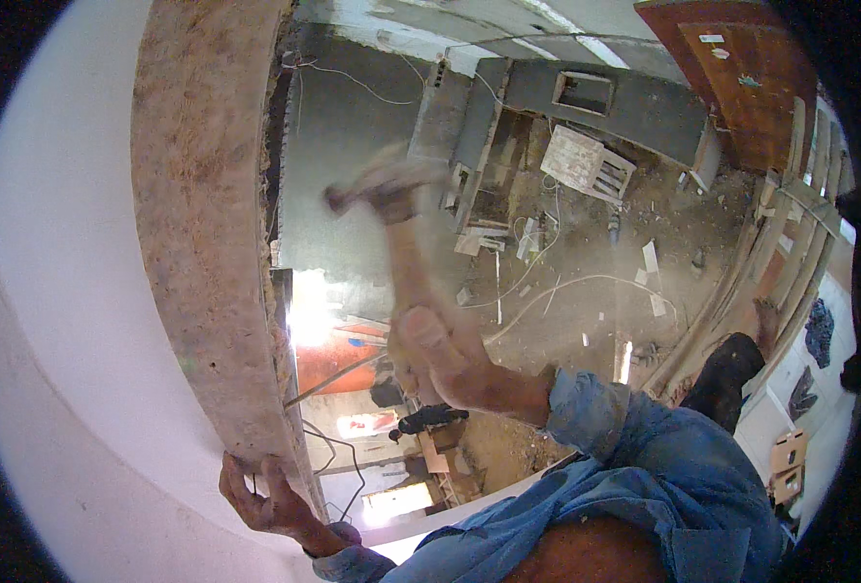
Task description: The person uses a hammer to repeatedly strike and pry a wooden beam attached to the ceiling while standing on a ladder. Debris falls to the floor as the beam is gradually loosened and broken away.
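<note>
My right hand [442, 352] is raised at the middle of the head view, closed round the wooden handle of a claw hammer [408, 255]. The hammer's head is smeared by motion and points up and away from me. At the lower left, my left hand [273, 503] is at the near end of a long brown wooden board [207, 214]. Its thumb and finger pinch a thin dark nail [254, 483] close to the board. The board lies along a white wall, and its right edge is rough.
Below me spreads a dusty floor [586, 282] with scraps, a pale cable [586, 277] and a worn whitish crate [586, 163]. Long planks [790, 262] lean at the right, near a brown door [741, 73]. Dark cables [357, 476] hang beside the board's near end.
</note>
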Motion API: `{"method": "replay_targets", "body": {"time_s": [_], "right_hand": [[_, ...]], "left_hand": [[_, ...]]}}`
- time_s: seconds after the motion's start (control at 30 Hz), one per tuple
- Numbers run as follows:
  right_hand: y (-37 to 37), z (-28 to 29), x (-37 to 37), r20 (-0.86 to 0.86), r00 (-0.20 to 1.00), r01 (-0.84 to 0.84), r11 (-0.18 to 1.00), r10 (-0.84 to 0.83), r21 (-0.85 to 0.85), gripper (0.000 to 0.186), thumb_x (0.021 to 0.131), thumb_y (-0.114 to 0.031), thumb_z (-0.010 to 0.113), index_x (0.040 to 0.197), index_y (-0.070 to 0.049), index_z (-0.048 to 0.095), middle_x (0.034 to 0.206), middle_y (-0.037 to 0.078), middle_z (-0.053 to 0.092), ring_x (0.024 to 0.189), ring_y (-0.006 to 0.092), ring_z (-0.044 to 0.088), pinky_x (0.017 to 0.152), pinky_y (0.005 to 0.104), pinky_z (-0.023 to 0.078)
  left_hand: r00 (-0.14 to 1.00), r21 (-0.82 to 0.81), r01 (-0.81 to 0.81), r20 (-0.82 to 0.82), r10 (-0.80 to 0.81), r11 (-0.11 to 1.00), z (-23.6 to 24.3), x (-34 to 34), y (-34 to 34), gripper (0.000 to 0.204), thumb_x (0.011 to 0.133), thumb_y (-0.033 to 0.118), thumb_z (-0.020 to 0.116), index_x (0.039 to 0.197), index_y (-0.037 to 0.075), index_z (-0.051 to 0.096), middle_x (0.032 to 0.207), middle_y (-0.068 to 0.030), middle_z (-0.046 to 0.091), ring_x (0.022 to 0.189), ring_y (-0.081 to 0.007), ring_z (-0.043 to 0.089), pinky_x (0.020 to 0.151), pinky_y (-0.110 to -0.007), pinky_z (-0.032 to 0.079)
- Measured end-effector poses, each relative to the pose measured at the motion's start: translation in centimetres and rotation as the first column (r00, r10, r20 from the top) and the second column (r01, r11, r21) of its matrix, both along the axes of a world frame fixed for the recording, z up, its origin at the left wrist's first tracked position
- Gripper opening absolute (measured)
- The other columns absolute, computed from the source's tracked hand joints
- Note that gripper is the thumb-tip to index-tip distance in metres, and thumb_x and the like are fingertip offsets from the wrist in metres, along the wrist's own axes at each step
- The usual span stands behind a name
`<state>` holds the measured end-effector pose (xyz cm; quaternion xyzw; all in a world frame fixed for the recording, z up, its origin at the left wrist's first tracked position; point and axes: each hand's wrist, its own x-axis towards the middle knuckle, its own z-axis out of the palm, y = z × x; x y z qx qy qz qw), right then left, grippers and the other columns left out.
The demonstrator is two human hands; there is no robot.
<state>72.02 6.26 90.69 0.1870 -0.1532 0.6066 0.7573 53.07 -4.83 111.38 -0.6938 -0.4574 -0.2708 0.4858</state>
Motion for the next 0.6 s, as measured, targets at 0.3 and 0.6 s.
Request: {"method": "replay_targets", "body": {"time_s": [0.3,0.6], "right_hand": [[0.7,0.1,0.9,0.172,0.983,-0.046,0.997,0.057,-0.067,0.041,0.102,-0.044,0.046,0.098,-0.003,0.050,0.069,0.002,0.050,0.053,0.0115,0.047,0.047,0.0319,0.040],[1.0,0.6,1.9,0.121,0.992,-0.052,0.998,0.048,0.032,0.040,0.102,-0.044,0.046,0.097,-0.005,0.050,0.071,0.002,0.050,0.053,0.0087,0.045,0.044,0.0295,0.038]], "left_hand": [[0.998,0.016,-0.055,-0.019,0.055,0.998,0.2,0.0,-0.1,0.049,0.077,0.011,0.078,0.122,-0.002,0.065,0.115,-0.0162,0.063,0.105,-0.0309,0.061,0.090,-0.044,0.052],[0.998,0.000,-0.050,0.026,0.050,0.999,-0.1,0.2,-0.3,0.046,0.077,0.008,0.075,0.121,-0.003,0.066,0.115,-0.0170,0.063,0.106,-0.0307,0.060,0.092,-0.043,0.051]]}}
